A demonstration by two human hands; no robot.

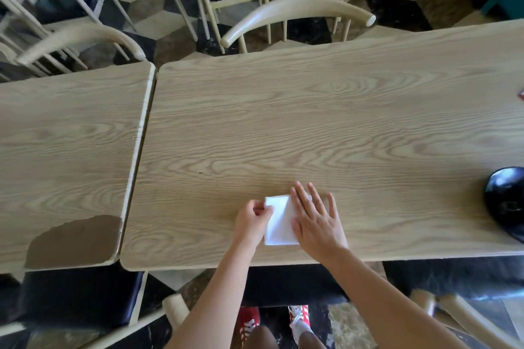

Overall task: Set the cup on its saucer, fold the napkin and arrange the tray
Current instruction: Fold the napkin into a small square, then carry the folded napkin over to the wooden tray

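A white folded napkin [279, 221] lies on the wooden table [312, 127] near its front edge. My left hand [251, 221] pinches the napkin's upper left corner with curled fingers. My right hand [316, 218] lies flat on the napkin's right side, fingers straight and spread, pressing it down. A shiny black round object [507, 201], possibly the tray, sits at the table's right edge, cut off by the frame. No cup or saucer is in view.
A second wooden table [65, 150] with a chipped front corner abuts on the left. Chairs [297, 17] stand behind the tables and in front. A small red thing [521, 95] shows at the far right edge.
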